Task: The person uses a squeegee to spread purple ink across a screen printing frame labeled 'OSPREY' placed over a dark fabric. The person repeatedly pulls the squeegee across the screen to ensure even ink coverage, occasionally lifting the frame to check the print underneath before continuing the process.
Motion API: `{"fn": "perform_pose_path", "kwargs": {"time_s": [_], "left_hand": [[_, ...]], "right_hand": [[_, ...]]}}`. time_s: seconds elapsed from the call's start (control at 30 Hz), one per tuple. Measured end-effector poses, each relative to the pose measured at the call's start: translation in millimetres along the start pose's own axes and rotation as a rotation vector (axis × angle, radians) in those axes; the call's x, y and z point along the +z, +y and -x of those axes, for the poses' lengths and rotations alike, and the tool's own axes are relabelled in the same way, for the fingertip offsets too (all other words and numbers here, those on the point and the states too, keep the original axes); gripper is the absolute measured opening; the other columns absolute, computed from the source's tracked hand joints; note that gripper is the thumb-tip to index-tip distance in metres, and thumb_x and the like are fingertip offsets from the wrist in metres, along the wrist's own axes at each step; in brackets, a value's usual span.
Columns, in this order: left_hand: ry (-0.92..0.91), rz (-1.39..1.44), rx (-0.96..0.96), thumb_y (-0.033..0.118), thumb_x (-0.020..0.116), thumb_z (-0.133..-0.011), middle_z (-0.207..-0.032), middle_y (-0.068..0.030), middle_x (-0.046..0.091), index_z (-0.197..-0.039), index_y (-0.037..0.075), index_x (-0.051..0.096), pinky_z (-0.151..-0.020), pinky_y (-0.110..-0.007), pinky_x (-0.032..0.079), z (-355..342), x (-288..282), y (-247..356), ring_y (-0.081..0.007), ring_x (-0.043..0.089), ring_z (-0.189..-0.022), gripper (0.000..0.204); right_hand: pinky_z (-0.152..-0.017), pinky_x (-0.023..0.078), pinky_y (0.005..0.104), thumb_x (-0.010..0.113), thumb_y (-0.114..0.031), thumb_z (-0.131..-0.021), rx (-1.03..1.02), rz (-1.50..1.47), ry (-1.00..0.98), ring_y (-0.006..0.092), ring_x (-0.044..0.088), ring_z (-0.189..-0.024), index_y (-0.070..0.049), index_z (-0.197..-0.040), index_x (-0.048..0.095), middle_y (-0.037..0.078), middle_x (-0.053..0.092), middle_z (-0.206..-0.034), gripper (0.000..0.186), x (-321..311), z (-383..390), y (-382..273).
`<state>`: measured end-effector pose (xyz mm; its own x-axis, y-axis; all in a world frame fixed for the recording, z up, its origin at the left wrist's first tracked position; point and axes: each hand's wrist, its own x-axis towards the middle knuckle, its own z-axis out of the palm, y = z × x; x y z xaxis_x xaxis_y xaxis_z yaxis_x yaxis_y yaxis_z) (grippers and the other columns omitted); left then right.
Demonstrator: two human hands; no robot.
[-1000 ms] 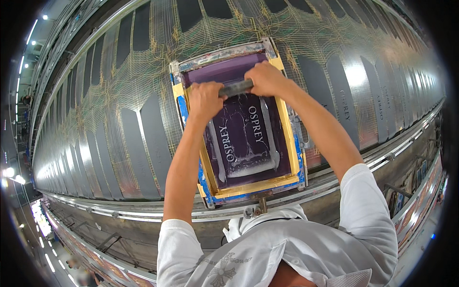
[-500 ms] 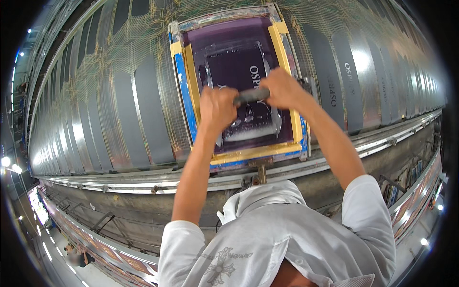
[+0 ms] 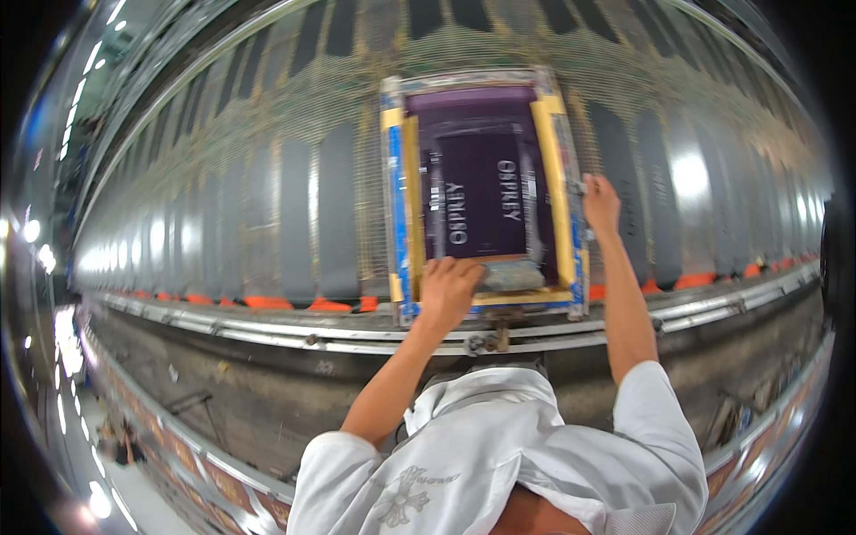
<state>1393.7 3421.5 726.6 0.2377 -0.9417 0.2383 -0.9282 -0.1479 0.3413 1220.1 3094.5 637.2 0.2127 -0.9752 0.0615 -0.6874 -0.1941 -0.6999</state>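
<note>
A screen printing frame (image 3: 399,196), edged with blue and yellow tape, lies on the long table in front of me. Its dark purple mesh (image 3: 477,201) carries two pale rows of lettering and wet-looking streaks. At the near end of the mesh rests a wide grey squeegee (image 3: 514,276). My left hand (image 3: 448,290) is closed over the squeegee's left end, with part of the fingers hidden. My right hand (image 3: 602,205) is off the squeegee, its fingers curled at the right outer side of the frame; the exact part gripped is blurred.
Grey panels (image 3: 281,205) lie side by side along the table, some on the right with faint lettering. Orange strips (image 3: 267,303) show at the table's near edge. A metal rail (image 3: 267,333) runs between me and the table. Another person (image 3: 125,446) is far off at lower left.
The squeegee has come from mid-mesh to the near end. My right hand has let go of it and moved to the frame's right side; my left hand stays on it.
</note>
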Motion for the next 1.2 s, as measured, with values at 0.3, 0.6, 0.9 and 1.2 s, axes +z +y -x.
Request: {"fn": "perform_pose_path", "kwargs": {"time_s": [0.3, 0.6, 0.9, 1.2], "left_hand": [[-0.029, 0.074, -0.103, 0.002, 0.075, -0.065, -0.108, 0.0020, 0.073, -0.108, 0.014, 0.074, -0.089, -0.039, 0.045, 17, -47, -26, -0.0227, 0.063, -0.097, 0.045], [0.014, -0.136, -0.131, 0.000, 0.075, -0.062, -0.108, 0.0006, 0.074, -0.105, 0.012, 0.075, -0.089, -0.039, 0.048, 130, -175, -191, -0.0242, 0.065, -0.094, 0.045], [-0.027, -0.121, -0.059, -0.002, 0.075, -0.058, -0.112, 0.0014, 0.072, -0.108, 0.013, 0.073, -0.085, -0.038, 0.046, 210, -189, -261, -0.0213, 0.064, -0.092, 0.051], [-0.009, -0.134, -0.004, 0.001, 0.066, -0.072, -0.104, -0.0029, 0.074, -0.102, 0.015, 0.072, -0.082, -0.041, 0.045, 95, -167, -340, -0.0254, 0.066, -0.091, 0.033]], "right_hand": [[-0.062, 0.042, 0.0339, 0.067, -0.034, -0.099, 0.080, -0.210, -0.115, 0.0127, 0.054, -0.065, -0.002, -0.093, 0.071, 0.005, 0.060, -0.070, 0.033, -32, 25, -102], [-0.065, 0.046, 0.0360, 0.070, -0.032, -0.095, -0.018, -0.531, -0.130, 0.0156, 0.059, -0.066, 0.000, -0.091, 0.067, 0.009, 0.063, -0.073, 0.032, 160, 160, -229], [-0.066, 0.047, 0.0377, 0.068, -0.033, -0.096, 0.089, -0.417, -0.166, 0.0232, 0.059, -0.064, 0.000, -0.086, 0.065, 0.012, 0.062, -0.071, 0.034, 205, 189, -275], [-0.075, 0.052, 0.0446, 0.067, -0.033, -0.095, 0.053, -0.034, -0.322, 0.0346, 0.069, -0.082, -0.004, -0.093, 0.071, 0.017, 0.071, -0.086, 0.029, 194, 166, -282]]}}
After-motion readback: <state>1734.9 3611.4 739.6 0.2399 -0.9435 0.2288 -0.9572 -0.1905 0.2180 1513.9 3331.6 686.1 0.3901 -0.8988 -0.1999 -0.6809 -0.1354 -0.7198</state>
